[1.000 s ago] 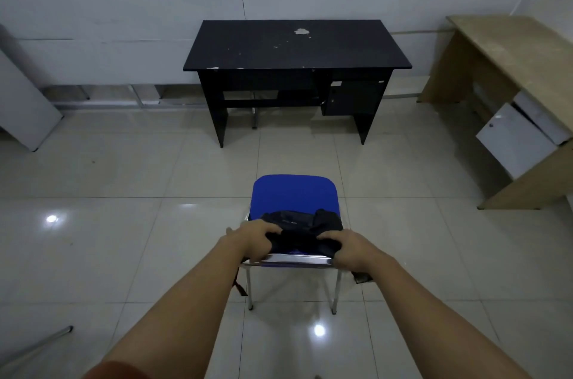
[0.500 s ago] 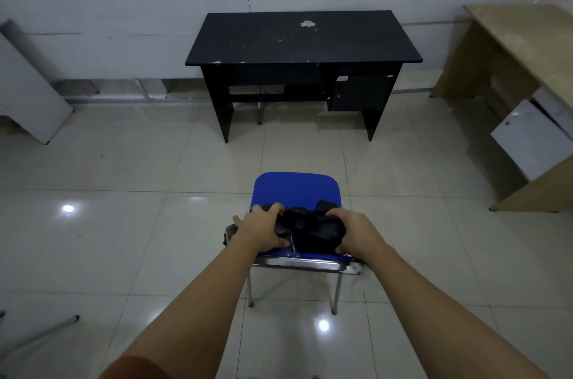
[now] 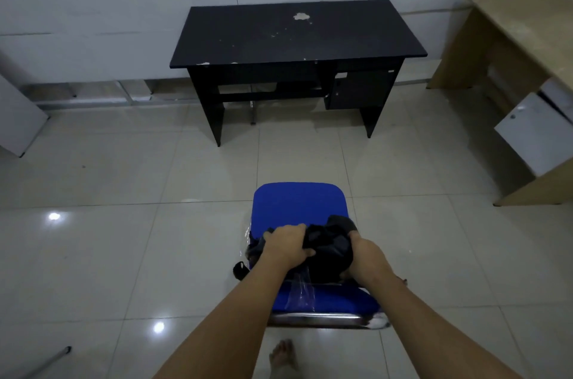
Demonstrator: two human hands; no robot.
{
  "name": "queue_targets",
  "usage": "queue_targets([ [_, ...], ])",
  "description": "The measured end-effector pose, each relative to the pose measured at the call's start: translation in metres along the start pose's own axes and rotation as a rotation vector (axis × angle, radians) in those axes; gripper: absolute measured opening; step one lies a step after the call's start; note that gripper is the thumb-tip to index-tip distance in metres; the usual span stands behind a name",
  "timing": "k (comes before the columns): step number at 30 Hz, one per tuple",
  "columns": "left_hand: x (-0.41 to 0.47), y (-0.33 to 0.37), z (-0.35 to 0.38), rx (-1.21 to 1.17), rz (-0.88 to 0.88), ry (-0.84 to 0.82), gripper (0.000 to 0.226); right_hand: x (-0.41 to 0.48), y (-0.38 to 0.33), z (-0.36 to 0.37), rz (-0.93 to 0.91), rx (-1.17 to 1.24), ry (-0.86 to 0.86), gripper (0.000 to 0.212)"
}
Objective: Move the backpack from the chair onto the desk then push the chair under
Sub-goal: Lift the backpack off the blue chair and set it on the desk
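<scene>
A black backpack [image 3: 327, 246] lies crumpled on the blue seat of a chair [image 3: 299, 203] with a chrome frame, just in front of me. My left hand [image 3: 286, 246] grips its left side and my right hand [image 3: 366, 256] grips its right side. A strap end [image 3: 239, 270] hangs off the chair's left edge. The black desk [image 3: 294, 32] stands against the white wall beyond the chair, its top bare apart from chipped white patches.
A light wooden desk [image 3: 521, 34] with a white hanging door [image 3: 536, 133] stands at the right. A white panel [image 3: 18, 121] leans at the left wall. A metal rod [image 3: 49, 360] lies on the tiled floor at lower left. My bare foot [image 3: 282, 357] is below the chair.
I have come closer to the chair, and both hands have closed tighter on the backpack, bunching it up on the seat.
</scene>
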State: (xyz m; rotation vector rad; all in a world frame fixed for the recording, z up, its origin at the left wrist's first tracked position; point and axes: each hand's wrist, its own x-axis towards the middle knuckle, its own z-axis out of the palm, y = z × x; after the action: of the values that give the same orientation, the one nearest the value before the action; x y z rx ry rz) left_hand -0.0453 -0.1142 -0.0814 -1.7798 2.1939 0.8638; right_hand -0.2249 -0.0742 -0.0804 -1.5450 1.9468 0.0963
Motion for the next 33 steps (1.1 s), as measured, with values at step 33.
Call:
queue_targets([
  [33,0.085,0.256,-0.123,-0.781,-0.114,0.547,0.014,0.049,0.127,-0.233,-0.336,0.418,0.205,0.097],
])
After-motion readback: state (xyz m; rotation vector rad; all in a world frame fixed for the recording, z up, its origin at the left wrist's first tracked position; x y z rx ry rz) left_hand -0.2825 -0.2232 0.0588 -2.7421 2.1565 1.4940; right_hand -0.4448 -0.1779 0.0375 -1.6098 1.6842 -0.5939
